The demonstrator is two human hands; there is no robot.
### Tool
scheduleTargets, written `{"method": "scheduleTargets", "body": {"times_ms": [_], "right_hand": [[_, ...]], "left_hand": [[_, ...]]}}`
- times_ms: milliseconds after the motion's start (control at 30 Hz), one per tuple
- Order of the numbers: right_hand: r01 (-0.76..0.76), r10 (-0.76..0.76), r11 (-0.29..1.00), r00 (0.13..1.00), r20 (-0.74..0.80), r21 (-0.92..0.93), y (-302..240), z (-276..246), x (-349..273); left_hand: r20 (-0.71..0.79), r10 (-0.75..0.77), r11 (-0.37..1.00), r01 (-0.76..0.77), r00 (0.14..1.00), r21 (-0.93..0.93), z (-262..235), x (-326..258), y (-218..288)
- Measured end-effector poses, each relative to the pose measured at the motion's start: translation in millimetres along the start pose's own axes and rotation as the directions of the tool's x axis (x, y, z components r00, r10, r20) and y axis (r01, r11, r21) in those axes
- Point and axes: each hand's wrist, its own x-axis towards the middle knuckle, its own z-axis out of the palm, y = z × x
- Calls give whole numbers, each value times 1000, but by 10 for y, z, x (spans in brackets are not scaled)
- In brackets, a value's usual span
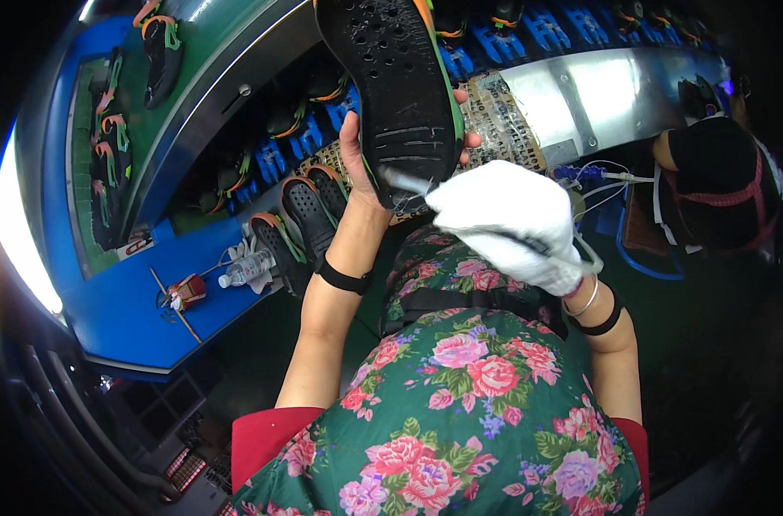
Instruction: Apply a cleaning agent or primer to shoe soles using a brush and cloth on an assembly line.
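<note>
My bare left hand [359, 163] is closed around a black shoe sole [400, 112], gripping it by both edges. Round holes dot the far part of the sole, and shallow grooves cross its near end; green and orange show along its rim. My right hand [503, 219] wears a white glove and is closed on a thin, pale brush-like tool [406, 182]. The tool's blurred tip lies over the near end of the sole. Folded glove cloth hides most of the right fingers.
Beyond, a curved conveyor carries blue racks [546, 30] with shoe parts. More perforated black soles [305, 206] lean to the left. On the blue table [125, 318] lie a plastic bottle [247, 268] and a small red-wrapped object [185, 292]. Another person [718, 185] sits at the right.
</note>
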Motion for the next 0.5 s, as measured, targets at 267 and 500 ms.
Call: {"method": "scheduleTargets", "body": {"times_ms": [267, 500], "right_hand": [[-14, -27, 972, 985, 168, 237, -32, 28, -71], [205, -181, 965, 972, 151, -162, -2, 95, -98]], "left_hand": [[114, -98, 995, 100, 989, -11, -138, -42, 17], [-148, -198, 947, 228, 969, 224, -128, -16, 220]]}}
